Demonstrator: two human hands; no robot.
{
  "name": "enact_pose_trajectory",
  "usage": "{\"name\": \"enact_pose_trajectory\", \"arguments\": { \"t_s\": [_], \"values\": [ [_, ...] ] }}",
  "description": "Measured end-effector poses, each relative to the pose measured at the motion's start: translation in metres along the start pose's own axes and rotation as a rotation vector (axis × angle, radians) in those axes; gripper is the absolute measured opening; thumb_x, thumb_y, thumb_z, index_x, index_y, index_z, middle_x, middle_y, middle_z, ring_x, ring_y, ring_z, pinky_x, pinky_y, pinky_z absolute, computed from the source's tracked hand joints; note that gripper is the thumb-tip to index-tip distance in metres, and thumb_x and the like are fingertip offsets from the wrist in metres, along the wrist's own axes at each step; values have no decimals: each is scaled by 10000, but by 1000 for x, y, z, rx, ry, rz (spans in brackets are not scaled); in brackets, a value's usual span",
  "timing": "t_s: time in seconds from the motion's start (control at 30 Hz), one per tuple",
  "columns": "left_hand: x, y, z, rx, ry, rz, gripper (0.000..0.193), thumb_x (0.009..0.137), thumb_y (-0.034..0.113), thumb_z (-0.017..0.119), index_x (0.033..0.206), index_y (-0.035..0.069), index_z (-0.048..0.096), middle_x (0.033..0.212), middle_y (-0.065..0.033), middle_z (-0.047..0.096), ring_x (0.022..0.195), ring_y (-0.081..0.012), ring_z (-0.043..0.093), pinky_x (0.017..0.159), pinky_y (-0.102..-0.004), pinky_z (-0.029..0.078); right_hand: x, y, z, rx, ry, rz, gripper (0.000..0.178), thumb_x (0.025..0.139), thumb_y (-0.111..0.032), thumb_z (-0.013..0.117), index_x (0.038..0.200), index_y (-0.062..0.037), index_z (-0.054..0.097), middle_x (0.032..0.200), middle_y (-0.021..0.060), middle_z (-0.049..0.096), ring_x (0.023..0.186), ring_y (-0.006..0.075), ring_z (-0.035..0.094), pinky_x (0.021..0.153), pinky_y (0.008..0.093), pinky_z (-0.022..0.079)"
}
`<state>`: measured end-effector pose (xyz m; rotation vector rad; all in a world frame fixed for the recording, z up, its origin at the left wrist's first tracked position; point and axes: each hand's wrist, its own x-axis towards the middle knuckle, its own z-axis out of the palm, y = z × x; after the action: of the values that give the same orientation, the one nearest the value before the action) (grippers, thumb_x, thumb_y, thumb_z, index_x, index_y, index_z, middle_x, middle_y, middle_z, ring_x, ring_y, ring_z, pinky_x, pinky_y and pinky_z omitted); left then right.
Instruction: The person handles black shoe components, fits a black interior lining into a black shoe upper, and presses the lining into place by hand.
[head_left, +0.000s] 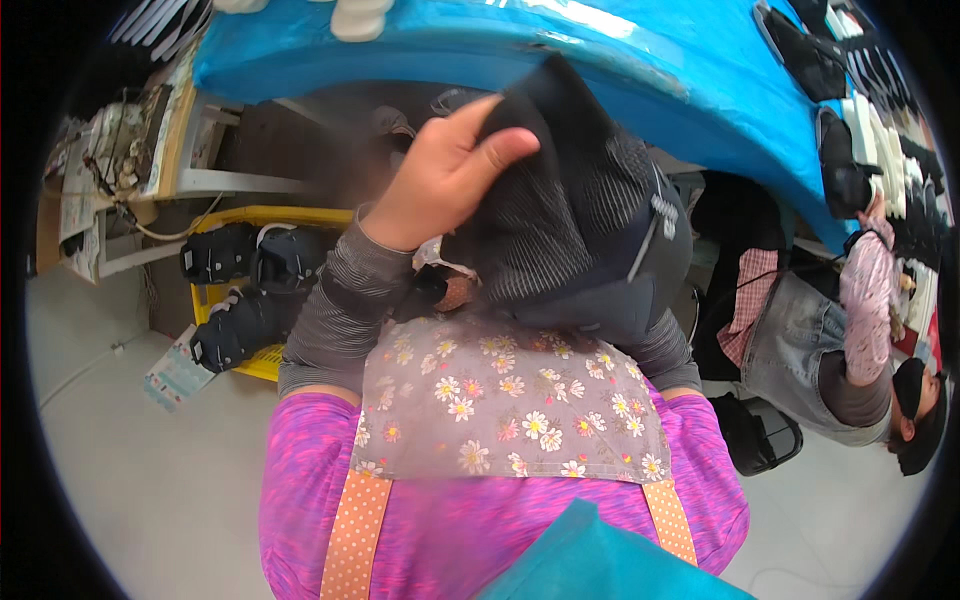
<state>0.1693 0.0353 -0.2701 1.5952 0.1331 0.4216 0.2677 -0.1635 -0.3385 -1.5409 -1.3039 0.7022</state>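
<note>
In front of my chest is a large black fabric piece with fine pale ribbing, a smooth dark band at its top and a light grey cord on its right side. I cannot make out exactly what it is. My left hand pinches its upper left edge between thumb and fingers. Behind the piece my right hand is hidden; only the striped sleeve of that arm shows. My floral apron lies just below.
Ahead stands a table under a blue cover, with white foot-shaped forms on it. At my left a yellow basket holds several black items. To the right, a co-worker reaches toward a black shoe beside more white forms.
</note>
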Motion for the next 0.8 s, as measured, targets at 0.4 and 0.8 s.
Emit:
{"name": "enact_pose_trajectory", "arguments": {
  "t_s": [0.4, 0.8],
  "values": [
    [-5, 43, -50, 114, -368, -205, 287, 949, 235, 590, 986, -47, 621, 874, -71, 645, 869, -119, 560, 792, -276, 456, 2, -22, -11, -24, 0, 0, 718, 882, -388, 591, 1454, -54, 316, 1471, 152, 358, 1352, 299, 363, 1101, 457, 310],
    [-3, 56, -49, 605, -41, 395, 392, 606, 220, 873, 622, 25, 534, 544, -52, 395, 490, -191, 409, 454, -313, 296, 5, -24, -16, -57, 14, -25, 687, 882, -350, 603, 1444, -55, 338, 1456, 143, 379, 1340, 287, 381, 1096, 438, 319]
  ]
}}
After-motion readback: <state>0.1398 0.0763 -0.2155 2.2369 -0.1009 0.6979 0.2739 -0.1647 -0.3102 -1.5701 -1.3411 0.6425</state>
